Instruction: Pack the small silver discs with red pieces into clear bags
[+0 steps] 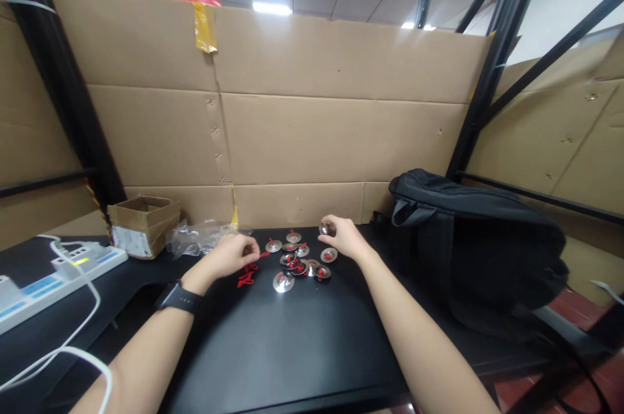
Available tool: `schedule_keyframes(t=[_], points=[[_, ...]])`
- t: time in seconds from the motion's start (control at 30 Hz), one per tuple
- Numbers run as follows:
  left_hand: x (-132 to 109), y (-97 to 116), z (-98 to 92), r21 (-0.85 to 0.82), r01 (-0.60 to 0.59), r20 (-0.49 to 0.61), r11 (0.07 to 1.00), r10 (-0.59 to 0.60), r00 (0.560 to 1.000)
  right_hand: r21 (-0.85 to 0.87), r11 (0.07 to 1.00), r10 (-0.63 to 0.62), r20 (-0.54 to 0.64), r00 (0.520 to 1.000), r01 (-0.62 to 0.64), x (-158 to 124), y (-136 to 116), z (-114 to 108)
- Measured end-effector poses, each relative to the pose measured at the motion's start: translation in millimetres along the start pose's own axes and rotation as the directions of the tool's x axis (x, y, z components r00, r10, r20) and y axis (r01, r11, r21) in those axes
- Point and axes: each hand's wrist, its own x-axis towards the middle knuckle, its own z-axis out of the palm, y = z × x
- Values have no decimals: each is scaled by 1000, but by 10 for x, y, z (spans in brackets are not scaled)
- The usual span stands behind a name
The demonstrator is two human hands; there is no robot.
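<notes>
Right grip [344, 236] pinches a metal disc [324, 230] at its tips; left grip [234, 253] pinches red cord [264, 255].

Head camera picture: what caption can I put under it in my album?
Right hand holding a shiny metal disc, left hand beside red strings, with more discs on the black table.

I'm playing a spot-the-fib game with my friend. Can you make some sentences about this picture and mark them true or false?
1. The right hand holds a small metal disc. True.
2. A watch is on the right wrist. False: the watch is on the left wrist.
3. Red cords lie near the left hand. True.
4. The backpack is red. False: the backpack is black.
5. The power strip is white. True.
</notes>
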Motion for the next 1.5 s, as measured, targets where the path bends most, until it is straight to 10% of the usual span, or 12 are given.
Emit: schedule_keyframes(t=[0.17, 0.4, 0.6, 1.03, 1.5], points=[[-65, -227, 3, 70, 47, 152, 996, -57, 987, -206, 939, 281, 1, 960, -275, -25, 608, -152], [98, -22, 362, 190, 48, -151, 981, -19, 988, -180, 935, 323, 84, 943, -304, -47, 839, -105], [219, 53, 543, 250, 17, -132, 968, 16, 991, -193, 942, 299, 114, 947, -274, -43, 829, -96], [130, 459, 222, -8, -18, -340, 1000, 14, 940, 215, 956, -215, 52, 975, 200, -68, -386, 297], [110, 696, 265, -46, -113, -329, 993, 91, 940, 412, 898, -214, 96, 972, 157, -160, -641, 442]])
